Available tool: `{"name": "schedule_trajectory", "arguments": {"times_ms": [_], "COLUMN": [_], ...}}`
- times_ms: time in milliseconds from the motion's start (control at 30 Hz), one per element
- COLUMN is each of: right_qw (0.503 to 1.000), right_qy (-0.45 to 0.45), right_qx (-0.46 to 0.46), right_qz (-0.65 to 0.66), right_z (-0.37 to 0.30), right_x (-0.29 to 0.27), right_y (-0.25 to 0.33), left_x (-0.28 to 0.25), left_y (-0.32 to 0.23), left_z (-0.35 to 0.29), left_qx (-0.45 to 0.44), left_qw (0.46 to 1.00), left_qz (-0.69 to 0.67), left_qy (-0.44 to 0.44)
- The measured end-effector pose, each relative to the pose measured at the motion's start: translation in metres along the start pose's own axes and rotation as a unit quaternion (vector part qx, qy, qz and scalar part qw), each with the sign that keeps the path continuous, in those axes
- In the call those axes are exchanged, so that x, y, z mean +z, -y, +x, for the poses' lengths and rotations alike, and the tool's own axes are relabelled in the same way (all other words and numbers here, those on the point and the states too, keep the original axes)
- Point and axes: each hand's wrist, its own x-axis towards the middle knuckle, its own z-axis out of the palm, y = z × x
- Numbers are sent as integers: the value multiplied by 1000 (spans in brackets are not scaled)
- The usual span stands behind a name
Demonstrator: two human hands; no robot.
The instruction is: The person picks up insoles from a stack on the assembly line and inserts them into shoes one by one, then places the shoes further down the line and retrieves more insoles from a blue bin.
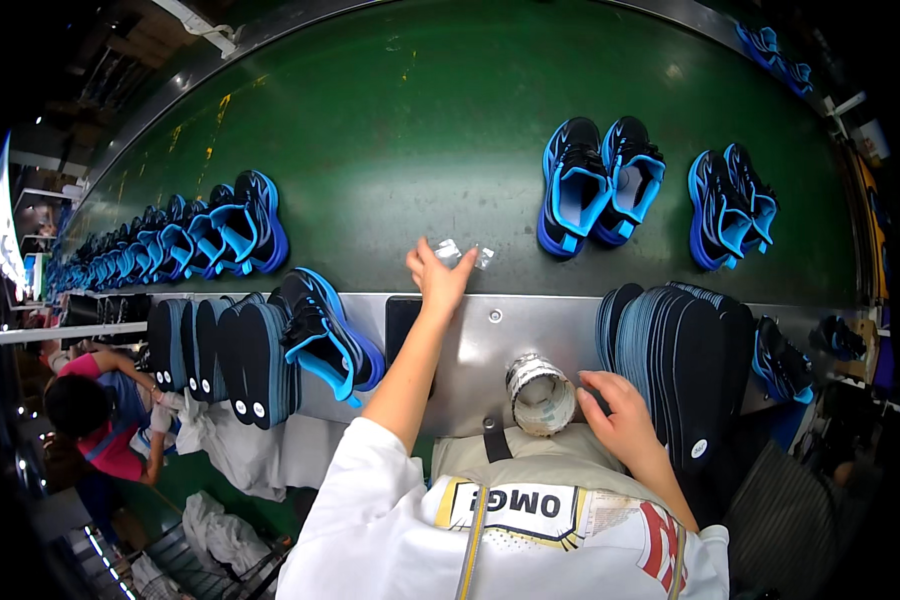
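My left hand (436, 277) reaches out over the edge of the green conveyor belt (440, 140) and holds small clear plastic packets (463, 254) at its fingertips. My right hand (615, 408) rests low on the metal ledge (490, 330), fingers touching the near end of a row of dark insoles (675, 350) standing on edge. A roll of tape (540, 395) sits between my two hands. A pair of black and blue shoes (598, 185) lies on the belt just right of my left hand.
Another shoe pair (727, 207) lies further right on the belt. A long line of blue shoes (185, 238) runs along the left. More insoles (225, 360) and one shoe (322, 333) stand on the ledge at left. A person in a pink top (100, 415) works lower left.
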Motion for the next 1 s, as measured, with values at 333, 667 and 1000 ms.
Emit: {"name": "schedule_trajectory", "arguments": {"times_ms": [333, 667, 1000], "right_qw": [998, 995, 996], "right_qy": [57, 100, 87], "right_qx": [-5, -8, -6], "right_qz": [-12, -30, -29], "right_z": [6, 4, -6], "right_x": [1, -4, -15], "right_y": [-5, -12, -15], "left_x": [28, 25, 37], "left_y": [2, -6, -10], "left_z": [9, 9, 9], "left_qx": [18, 113, 146], "left_qw": [978, 964, 946], "left_qz": [183, 213, 247], "left_qy": [100, 113, 151]}}
